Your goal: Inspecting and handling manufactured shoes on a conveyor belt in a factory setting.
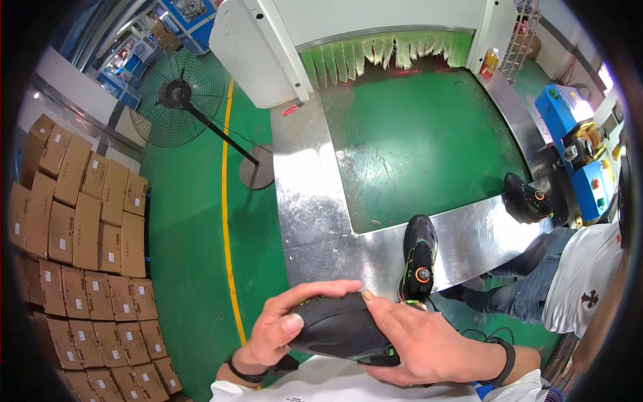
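Close to my body, a black shoe (338, 328) with a mesh side and a bit of green trim is held between both hands. My left hand (284, 321) wraps its left end, thumb on the side and fingers over the top. Around the right end, my right hand (415, 338) grips with its thumb along the upper edge. Just beyond, a second black shoe (420, 258) with an orange-ringed dial stands on the metal ledge (462, 231). Another dark shoe (526, 197) with an orange dial is farther right, near a blue machine.
A green conveyor belt (415, 147) runs to a white machine with a green strip curtain (388, 53). Stacked cartons (87, 234) line the left, near a standing fan (175, 94). At right are a blue machine (573, 134) and another person (583, 275). A red-handled tool (292, 108) lies on the frame.
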A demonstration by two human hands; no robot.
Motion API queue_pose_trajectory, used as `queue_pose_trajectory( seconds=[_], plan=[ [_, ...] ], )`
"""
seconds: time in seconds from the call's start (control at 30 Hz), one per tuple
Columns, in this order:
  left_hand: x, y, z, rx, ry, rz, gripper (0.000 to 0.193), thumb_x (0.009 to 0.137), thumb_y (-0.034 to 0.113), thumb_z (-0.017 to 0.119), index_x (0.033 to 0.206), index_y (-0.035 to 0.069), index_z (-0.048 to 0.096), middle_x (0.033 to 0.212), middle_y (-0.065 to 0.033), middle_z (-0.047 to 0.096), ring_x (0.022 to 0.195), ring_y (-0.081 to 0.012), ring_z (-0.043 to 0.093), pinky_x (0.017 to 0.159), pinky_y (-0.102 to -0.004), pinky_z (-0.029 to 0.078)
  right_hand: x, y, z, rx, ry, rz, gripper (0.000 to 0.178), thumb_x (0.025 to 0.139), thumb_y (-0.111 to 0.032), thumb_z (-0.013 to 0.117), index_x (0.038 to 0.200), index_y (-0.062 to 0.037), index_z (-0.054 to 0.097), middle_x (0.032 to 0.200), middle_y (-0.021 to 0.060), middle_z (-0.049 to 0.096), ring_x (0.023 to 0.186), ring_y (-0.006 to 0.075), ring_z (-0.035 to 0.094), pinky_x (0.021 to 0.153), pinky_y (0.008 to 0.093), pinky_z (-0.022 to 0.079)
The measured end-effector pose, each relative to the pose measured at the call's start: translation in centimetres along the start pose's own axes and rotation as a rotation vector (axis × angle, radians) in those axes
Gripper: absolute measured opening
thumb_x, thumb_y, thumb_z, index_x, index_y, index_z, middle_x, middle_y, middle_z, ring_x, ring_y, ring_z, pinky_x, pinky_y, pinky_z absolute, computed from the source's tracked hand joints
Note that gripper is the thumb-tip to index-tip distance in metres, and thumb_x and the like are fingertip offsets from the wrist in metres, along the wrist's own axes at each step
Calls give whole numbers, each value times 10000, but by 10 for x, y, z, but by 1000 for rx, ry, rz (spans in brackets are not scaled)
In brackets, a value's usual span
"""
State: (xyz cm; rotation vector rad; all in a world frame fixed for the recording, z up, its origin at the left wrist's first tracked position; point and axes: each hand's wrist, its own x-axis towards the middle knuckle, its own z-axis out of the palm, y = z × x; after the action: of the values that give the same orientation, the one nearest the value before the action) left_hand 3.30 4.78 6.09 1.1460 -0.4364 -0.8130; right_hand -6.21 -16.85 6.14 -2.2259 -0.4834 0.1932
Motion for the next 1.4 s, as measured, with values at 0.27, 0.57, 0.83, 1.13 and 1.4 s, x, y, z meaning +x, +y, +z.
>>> queue_pose_trajectory(
  seconds=[0.27, 0.57, 0.83, 1.13, 1.4],
  plan=[
    [-2, 13, 14, 177, 41, -73, 529, 896, 298, 454, 1259, -84, 500, 1332, -212, 509, 1191, -249, 523, 1007, -343, 395, -3, -5, -16, -191, -28, -29, 930, 686, -265, 770, 1406, 58, 278, 1195, 286, 474, 987, 398, 576, 780, 439, 522],
    [29, -6, 0, 85, -30, -241, 480, 979, 307, 381, 1322, -24, 441, 1251, -151, 548, 1167, -185, 489, 1003, -298, 354, 3, 28, -5, 364, -227, 281, 945, 741, -323, 758, 1432, 47, 229, 1031, 250, 631, 886, 333, 665, 809, 348, 515],
    [21, -3, 15, -119, -82, -31, 824, 877, 551, 458, 1459, 25, 208, 1439, -175, 325, 1301, -236, 344, 1085, -357, 244, 10, 30, -20, 692, -281, 145, 1030, 696, -240, 823, 1478, -18, 190, 1102, 110, 641, 965, 146, 618, 910, 271, 443],
    [15, -6, 9, -188, -39, -105, 944, 762, 582, 617, 1419, 9, 255, 1378, -194, 373, 1277, -272, 407, 1081, -401, 313, 13, 35, -14, 685, -306, 160, 1030, 687, -243, 831, 1477, -26, 206, 1116, 112, 628, 986, 155, 610, 916, 277, 445],
    [21, -5, 8, -148, -102, -16, 752, 844, 415, 519, 1388, -33, 258, 1318, -136, 397, 1217, -207, 421, 1038, -340, 315, 13, 36, -15, 699, -330, 208, 1044, 682, -246, 831, 1477, -20, 194, 1090, 146, 634, 944, 179, 628, 896, 276, 454]
  ],
)
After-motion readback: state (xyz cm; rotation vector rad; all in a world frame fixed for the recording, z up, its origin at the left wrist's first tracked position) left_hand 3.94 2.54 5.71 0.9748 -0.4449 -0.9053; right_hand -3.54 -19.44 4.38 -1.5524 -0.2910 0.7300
